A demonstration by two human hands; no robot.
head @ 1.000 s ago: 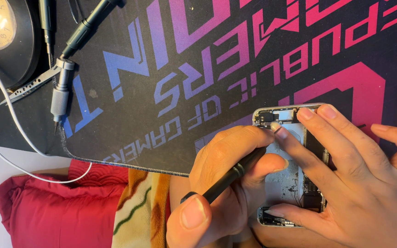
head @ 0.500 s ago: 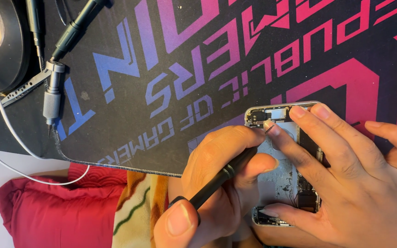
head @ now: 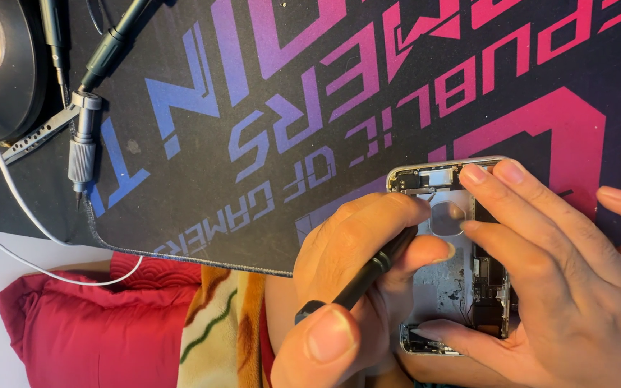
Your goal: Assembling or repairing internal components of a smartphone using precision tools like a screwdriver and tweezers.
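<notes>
Beside the one opened phone are two hands: left hand and right hand, with one black tool. Far left of the phone lie one silver screwdriver and one pair of tweezers.

The right hand hides much of the opened phone.

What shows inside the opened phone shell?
Inside the phone shell: bare grey metal, a round pad, small dark components along one side. The right hand and left hand, gripping a black tool, cover the rest; the tool's tip is hidden.

Opened phone on mat, screwdriver far left, tweezers beside it
</notes>
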